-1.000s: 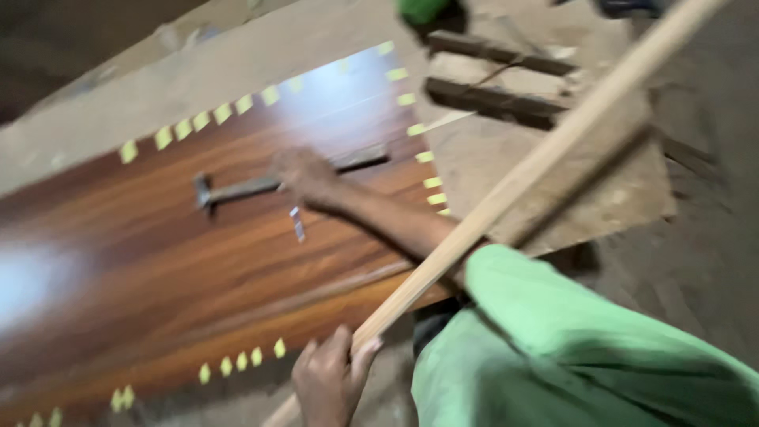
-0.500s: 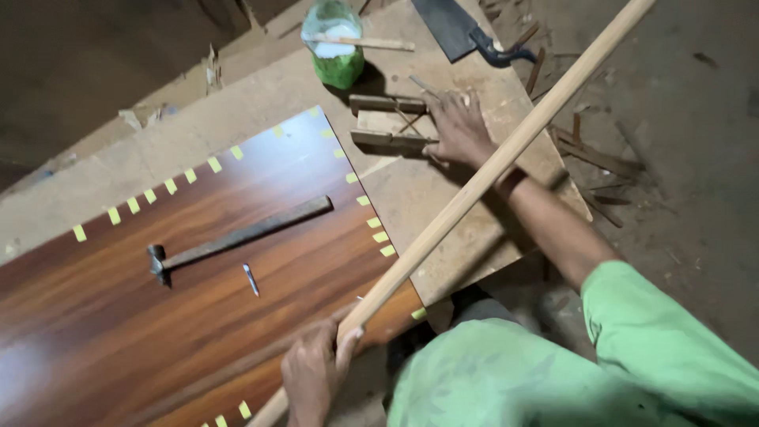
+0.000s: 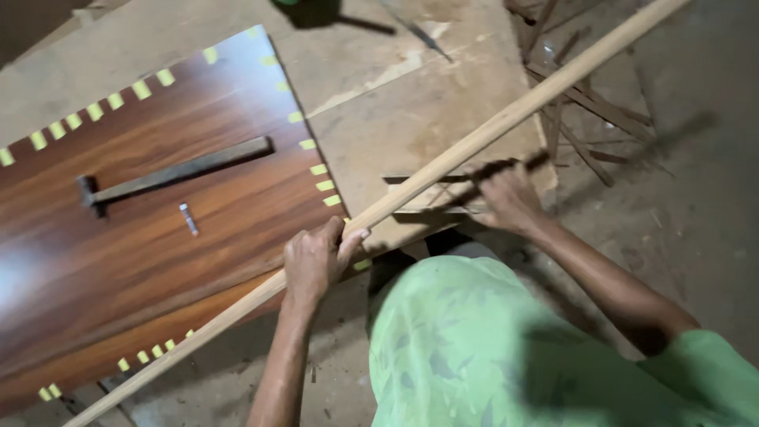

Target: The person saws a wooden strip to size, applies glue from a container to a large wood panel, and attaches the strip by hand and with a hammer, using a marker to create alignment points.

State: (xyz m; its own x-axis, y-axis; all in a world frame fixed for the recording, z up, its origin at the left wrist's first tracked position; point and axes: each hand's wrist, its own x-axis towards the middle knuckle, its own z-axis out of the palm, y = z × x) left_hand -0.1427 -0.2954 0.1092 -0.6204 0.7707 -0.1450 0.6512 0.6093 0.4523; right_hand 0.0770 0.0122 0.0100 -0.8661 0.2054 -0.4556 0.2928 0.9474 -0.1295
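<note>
My left hand grips a long pale wooden stick that runs diagonally from the lower left to the upper right. My right hand is closed on a thin dark wooden strip lying just under that stick, over some short wood pieces on a bare plywood sheet. To the left lies a glossy brown laminated board with yellow tape tabs along its edges. A hammer and a small nail rest on it.
A heap of thin dark wood offcuts lies on the dusty floor at the upper right. My green-clothed knee fills the lower middle. A dark shadow of something falls at the top edge.
The view has shifted and moved closer. My right hand has come down from the wood pieces near the top to the strip under the stick. My left hand still holds the stick.
</note>
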